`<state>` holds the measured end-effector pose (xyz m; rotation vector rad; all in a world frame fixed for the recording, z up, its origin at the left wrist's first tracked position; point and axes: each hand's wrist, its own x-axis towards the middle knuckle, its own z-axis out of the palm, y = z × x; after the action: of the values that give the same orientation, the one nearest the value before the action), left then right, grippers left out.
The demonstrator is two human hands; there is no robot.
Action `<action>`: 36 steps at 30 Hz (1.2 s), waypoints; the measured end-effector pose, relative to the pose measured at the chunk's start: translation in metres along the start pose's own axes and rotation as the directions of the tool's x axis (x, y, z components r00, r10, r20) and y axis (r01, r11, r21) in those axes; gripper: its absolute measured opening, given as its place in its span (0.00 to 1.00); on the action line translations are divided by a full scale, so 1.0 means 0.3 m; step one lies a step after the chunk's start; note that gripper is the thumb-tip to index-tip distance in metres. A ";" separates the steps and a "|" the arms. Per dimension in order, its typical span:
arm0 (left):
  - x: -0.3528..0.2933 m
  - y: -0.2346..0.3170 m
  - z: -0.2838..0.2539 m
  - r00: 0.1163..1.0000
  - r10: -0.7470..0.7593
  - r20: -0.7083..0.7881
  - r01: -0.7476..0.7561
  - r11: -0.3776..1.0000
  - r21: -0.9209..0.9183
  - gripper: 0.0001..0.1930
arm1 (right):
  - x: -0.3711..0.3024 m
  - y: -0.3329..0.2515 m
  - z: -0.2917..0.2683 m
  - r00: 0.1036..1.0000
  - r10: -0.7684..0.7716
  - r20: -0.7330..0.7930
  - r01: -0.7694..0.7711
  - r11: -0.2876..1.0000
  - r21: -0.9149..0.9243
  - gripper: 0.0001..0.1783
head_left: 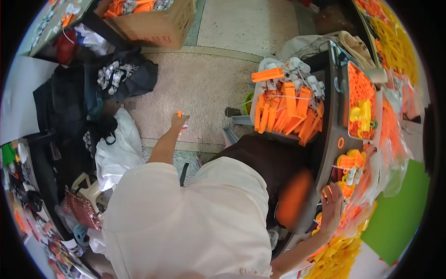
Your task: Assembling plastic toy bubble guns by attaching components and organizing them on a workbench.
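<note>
Nearest on the right, clear plastic bags point(395, 172) with orange pieces inside lie along the far side of the table point(335, 118). Further up, a shallow tray point(360, 137) holds many small orange parts, with some yellow parts on top. Beside it, a pale tub point(267, 63) is heaped with long orange pieces point(290, 100) and grey-white parts point(297, 69). On the left, a black bag point(144, 79) stands open around more grey-white pieces; beyond it, a cardboard box point(155, 37) holds orange and grey-white pieces.

The dark table carries 1 loose orange ring point(341, 142) and, near the right hand, a cluster of yellow and orange parts point(351, 162). A white sack point(120, 149) slumps on the left, and the speckled floor point(186, 88) stretches away between the bag and the tub.

The right hand point(332, 207) is at the table's edge, its fingers bent, with orange showing among them; whether they grip or only touch it, I cannot tell. Further out, above the floor, the left hand point(179, 122) has its fingers closed on a small orange piece point(180, 113), which sticks out at the top of the grip.
</note>
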<state>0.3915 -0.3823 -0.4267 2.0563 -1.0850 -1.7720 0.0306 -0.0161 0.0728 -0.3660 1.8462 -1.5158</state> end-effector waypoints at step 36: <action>-1.237 0.806 0.655 -0.497 0.720 0.485 -0.800 -0.164 -0.577 0.08 | -0.693 0.425 -0.147 -0.168 -0.409 -0.897 -0.266 0.895 -0.358 0.11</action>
<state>0.1164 -0.2549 -0.0486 -0.4558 -2.0707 -1.2760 0.1754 0.1795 0.0265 1.0352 3.5492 -1.4027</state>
